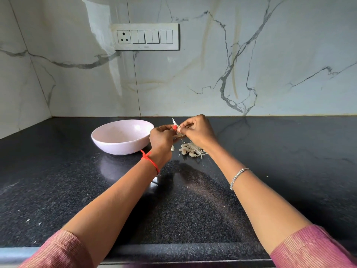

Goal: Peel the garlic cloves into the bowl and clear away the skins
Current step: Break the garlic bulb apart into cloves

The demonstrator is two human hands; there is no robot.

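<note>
A pale pink bowl [108, 139] stands on the black counter, left of my hands; its inside looks bare. My left hand [161, 137] and my right hand [199, 130] meet above the counter and both pinch one garlic clove [179, 134]. A strip of papery skin [173, 120] sticks up from the clove between my fingers. Below my hands lies a small heap of garlic cloves and loose skins [190, 148]. A single clove [172, 148] lies just left of the heap, beside my left wrist.
The black speckled counter [193, 200] runs to a marble wall at the back and a corner on the left. A switch panel with a socket [145, 36] is on the wall. The counter's front edge [173, 250] is near my sleeves.
</note>
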